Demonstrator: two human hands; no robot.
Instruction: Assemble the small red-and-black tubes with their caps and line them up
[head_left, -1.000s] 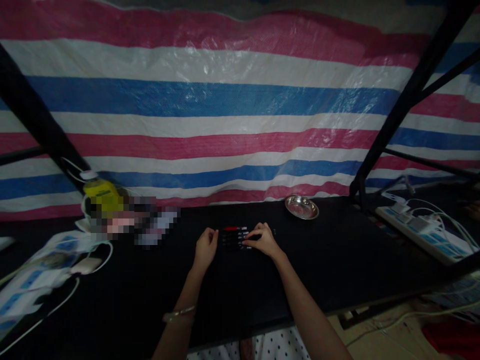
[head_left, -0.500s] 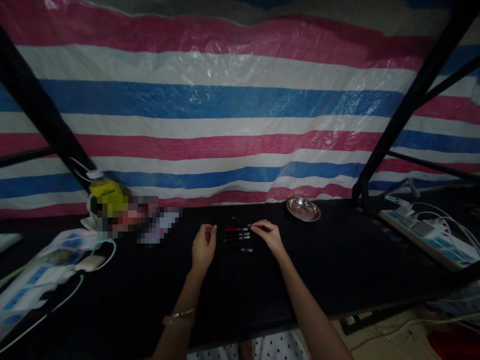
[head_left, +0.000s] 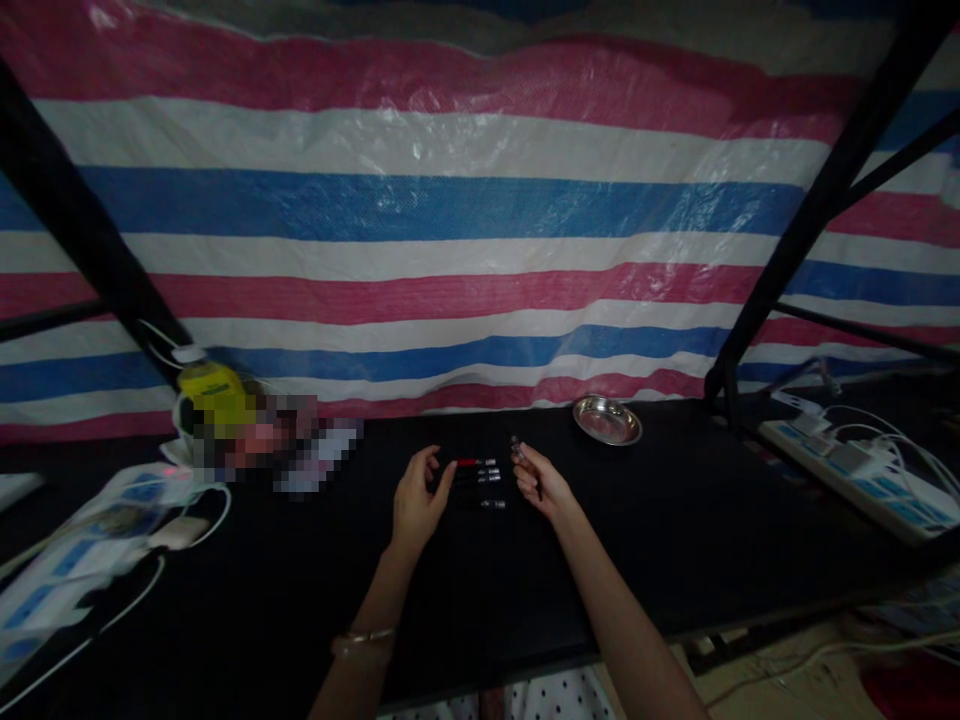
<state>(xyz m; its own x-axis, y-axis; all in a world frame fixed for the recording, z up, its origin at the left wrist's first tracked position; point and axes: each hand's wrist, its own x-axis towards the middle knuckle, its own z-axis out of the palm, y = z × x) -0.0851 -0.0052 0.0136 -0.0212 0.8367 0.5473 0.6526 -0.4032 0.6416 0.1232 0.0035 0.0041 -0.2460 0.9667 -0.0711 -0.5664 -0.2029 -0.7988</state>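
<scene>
My right hand (head_left: pixel 545 484) is closed in a pinch on a small dark pen (head_left: pixel 515 443), raised upright just right of a row of pens. My left hand (head_left: pixel 420 497) holds nothing I can see. Its thumb and fingers are apart, and the thumb tip is close to the left end of a red pen (head_left: pixel 468 462). Below the red one lie black pens with pale ends (head_left: pixel 489 476), side by side on the black table. Another black pen (head_left: pixel 493 504) lies a little nearer to me. Their dark parts blend into the tabletop.
A shiny metal dish (head_left: pixel 607 420) stands at the back right. On the left are a yellow bottle (head_left: pixel 214 390), blurred items and a power strip (head_left: pixel 82 560) with cables. A second power strip (head_left: pixel 862 465) lies at the right. Behind the table (head_left: pixel 675 540) hangs a striped sheet (head_left: pixel 450 210).
My right hand has lifted a pen from the back of the row and turned it upright. My left hand has moved right, its thumb now spread toward the red pen.
</scene>
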